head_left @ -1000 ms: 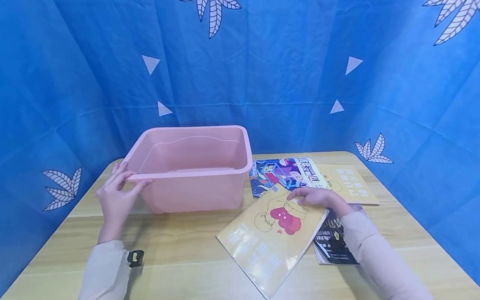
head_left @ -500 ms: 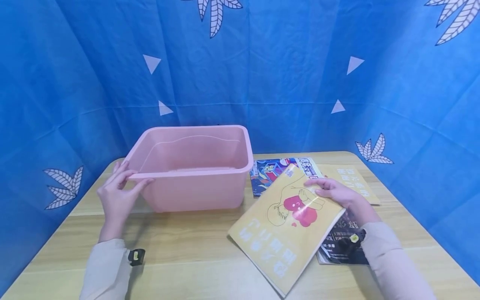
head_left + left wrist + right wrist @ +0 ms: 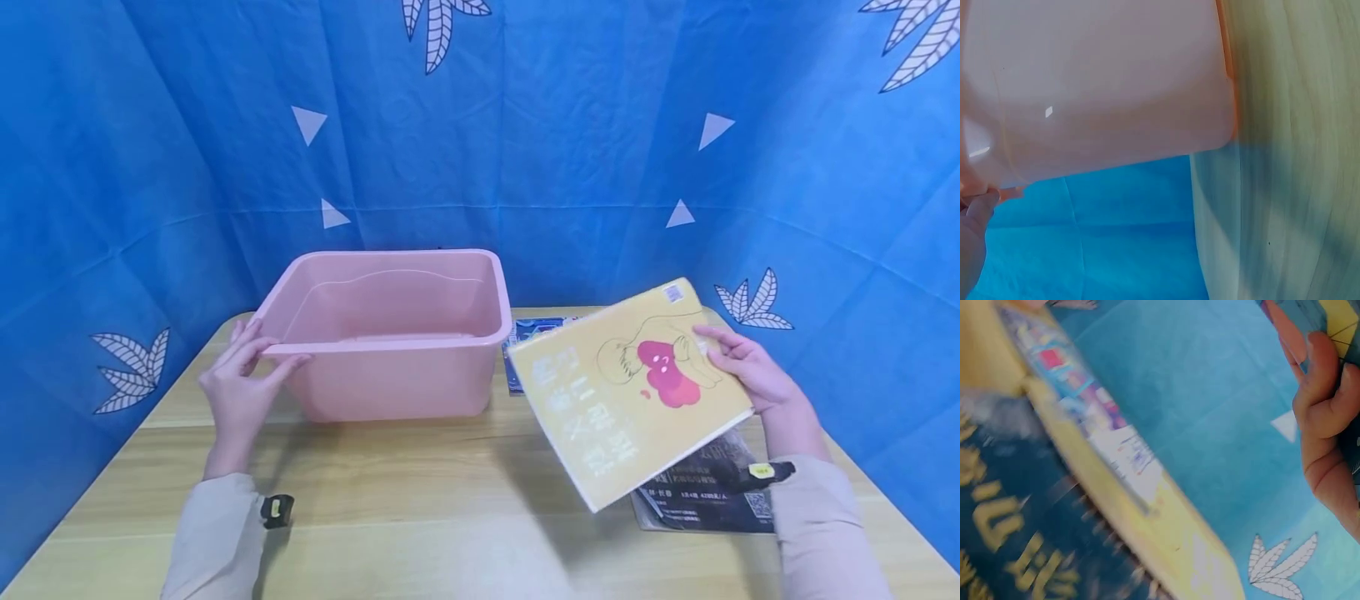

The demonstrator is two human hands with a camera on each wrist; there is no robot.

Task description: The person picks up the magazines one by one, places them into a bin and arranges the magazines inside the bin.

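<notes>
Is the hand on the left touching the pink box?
Touching. The head view shows the left hand with its fingers and thumb pinching the near corner rim of the pink box.

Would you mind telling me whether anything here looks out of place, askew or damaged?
Nothing looks damaged or spilled. The only askew item is the yellow book, tilted above the table because the right hand grips it. The pink bin stands upright, its rim held by the left hand.

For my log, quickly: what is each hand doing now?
Left hand: fingers grip the pink bin rim.
Right hand: holds the yellow book lifted.
</notes>
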